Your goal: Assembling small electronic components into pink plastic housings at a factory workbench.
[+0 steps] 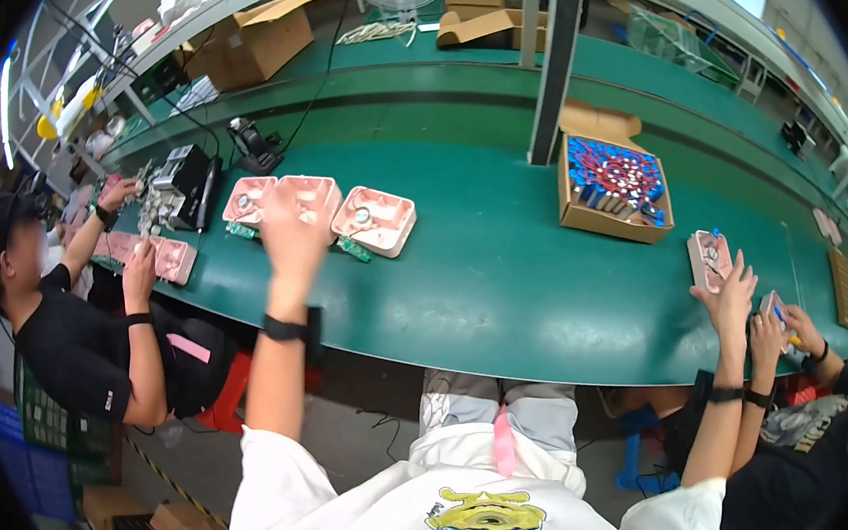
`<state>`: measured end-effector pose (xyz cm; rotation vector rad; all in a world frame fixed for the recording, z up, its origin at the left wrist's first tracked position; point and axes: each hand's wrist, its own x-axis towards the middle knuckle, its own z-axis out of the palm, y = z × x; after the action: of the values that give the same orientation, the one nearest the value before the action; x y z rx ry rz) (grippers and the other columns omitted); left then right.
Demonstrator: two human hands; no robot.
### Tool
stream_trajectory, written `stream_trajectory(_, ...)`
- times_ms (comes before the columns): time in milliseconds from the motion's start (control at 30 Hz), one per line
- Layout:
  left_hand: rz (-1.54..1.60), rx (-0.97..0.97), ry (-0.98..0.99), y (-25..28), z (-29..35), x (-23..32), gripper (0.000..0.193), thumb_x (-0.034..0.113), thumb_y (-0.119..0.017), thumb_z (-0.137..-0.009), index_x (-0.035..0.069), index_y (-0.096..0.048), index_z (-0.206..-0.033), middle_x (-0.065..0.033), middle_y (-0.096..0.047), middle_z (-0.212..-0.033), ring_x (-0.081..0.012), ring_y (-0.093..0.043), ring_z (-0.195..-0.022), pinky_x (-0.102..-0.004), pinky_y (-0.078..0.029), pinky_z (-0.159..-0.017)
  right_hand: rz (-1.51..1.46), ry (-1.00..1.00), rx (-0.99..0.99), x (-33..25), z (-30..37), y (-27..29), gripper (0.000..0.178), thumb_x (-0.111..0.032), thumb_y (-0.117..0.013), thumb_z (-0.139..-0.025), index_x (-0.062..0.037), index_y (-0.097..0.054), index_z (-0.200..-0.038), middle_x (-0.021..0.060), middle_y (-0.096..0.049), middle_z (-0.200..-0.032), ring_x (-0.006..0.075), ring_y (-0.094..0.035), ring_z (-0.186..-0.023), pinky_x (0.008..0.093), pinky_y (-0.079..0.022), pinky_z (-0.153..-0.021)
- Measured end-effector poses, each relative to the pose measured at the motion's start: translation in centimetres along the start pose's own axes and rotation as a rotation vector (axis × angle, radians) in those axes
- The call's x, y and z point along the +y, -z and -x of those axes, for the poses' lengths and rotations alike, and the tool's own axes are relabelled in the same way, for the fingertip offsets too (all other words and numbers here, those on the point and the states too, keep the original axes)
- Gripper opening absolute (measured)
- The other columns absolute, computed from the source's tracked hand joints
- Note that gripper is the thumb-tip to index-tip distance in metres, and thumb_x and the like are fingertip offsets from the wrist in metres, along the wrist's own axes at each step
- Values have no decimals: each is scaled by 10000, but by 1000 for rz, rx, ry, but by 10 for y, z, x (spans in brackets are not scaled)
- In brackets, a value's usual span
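Observation:
My left hand (294, 230), smeared by motion, is over the middle one of three pink plastic housings (311, 196) at the left of the green bench. Its fingers cannot be made out. To its right lies another pink housing (391, 230) with a round metal part inside and a small green circuit board (354, 250) at its near corner. Far to the right, my right hand (730, 296) has its fingers apart at the near end of a pink housing (711, 260) that holds wires and small parts. Whether the fingertips touch that housing is hard to tell.
An open cardboard box (614, 185) of blue cylindrical cells with red wires stands right of a metal post (556, 70). Co-workers sit at both sides; the right one's hands (770, 332) work on a pink piece close to mine. A black stand (255, 144) is at the back left.

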<state>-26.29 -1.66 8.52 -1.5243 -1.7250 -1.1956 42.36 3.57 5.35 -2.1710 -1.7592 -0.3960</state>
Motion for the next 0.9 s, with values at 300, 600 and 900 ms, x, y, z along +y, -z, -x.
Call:
stream_trajectory(300, 267, -441, 980, 2, -42, -312, 564, 493, -855, -814, 16, -799, -1109, -115, -786, -1015, -303, -732, -949, -417, -566, -872, -482, 951, -772, -322, 38, 68, 911, -307, -871, -845, -48, -383, -1570, 351, -395, -1546, 539, -461, -1396, 582, -453, -1145)
stream_trajectory(600, -590, -526, 627, -39, -76, -323, 757, 666, -796, -796, 102, -757, -1299, -140, -753, -1217, -316, -708, -1123, -459, -537, -986, -526, 881, -580, -523, 31, -18, 1051, -318, -943, -745, -50, -360, -1578, 382, -353, -1556, 588, -397, -1421, 692, -457, -1070)
stream_trajectory(900, 179, -781, 846, -35, -83, -352, 523, 550, -763, -922, 84, -753, -1158, -14, -676, -951, -121, -599, -813, -269, -447, -681, -645, 1055, -664, -525, -16, -45, 990, -212, -922, -699, -29, -409, -1526, 298, -508, -1353, 486, -531, -1233, 545, -540, -977)
